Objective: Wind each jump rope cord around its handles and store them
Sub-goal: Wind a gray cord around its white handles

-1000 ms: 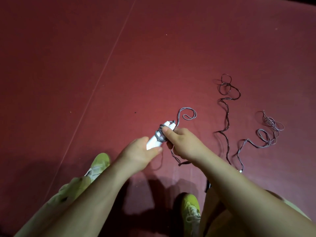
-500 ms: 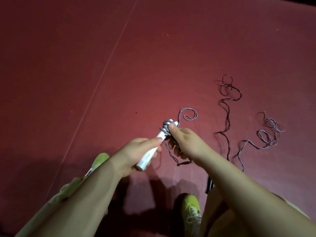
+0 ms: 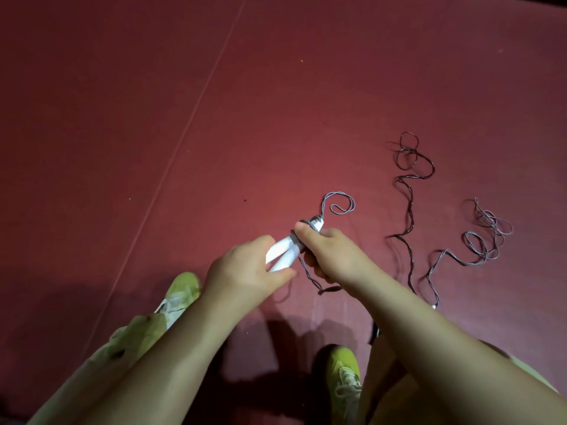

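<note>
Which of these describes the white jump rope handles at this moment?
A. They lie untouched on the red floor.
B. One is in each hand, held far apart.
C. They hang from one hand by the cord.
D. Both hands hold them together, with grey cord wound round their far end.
D: the left hand and the right hand both grip the white handles, held side by side, with the grey cord wrapped round their far end.
</note>
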The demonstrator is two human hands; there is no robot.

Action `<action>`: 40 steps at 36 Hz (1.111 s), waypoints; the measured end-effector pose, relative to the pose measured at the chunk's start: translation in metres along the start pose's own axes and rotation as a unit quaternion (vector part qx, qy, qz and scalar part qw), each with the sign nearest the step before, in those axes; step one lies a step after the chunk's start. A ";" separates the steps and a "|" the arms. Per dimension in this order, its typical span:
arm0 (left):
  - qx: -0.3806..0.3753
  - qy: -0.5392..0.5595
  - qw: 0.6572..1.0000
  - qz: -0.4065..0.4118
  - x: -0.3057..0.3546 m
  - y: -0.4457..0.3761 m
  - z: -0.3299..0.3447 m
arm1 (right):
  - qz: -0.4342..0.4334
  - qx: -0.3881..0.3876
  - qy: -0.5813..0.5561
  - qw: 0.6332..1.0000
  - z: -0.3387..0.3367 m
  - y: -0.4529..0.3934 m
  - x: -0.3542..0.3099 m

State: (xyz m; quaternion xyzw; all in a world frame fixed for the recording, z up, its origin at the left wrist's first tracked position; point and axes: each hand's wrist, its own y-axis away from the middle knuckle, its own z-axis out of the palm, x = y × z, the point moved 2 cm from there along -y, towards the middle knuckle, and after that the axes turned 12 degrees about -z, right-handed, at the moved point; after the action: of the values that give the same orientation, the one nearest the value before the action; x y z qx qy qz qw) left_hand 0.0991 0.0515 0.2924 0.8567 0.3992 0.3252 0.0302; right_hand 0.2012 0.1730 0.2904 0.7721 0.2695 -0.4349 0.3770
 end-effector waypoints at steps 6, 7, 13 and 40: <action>-0.349 0.322 0.875 -0.099 -0.003 -0.001 0.003 | -0.045 -0.011 -0.041 0.998 0.001 -0.001 -0.003; -0.394 0.360 0.836 -0.128 -0.003 0.003 0.003 | -0.046 -0.015 -0.071 0.996 0.000 0.000 -0.005; -0.485 0.479 0.707 -0.191 0.004 0.007 0.003 | -0.051 -0.027 -0.139 0.989 -0.006 0.003 -0.012; 0.006 -0.080 0.996 0.026 -0.011 -0.005 0.009 | 0.079 -0.023 -0.066 0.994 -0.002 0.005 -0.006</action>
State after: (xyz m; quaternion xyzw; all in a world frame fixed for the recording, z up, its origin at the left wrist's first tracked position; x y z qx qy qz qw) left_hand 0.0960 0.0494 0.2778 0.8903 0.3748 0.2540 0.0483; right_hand 0.2027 0.1715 0.2983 0.7518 0.1921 -0.4474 0.4446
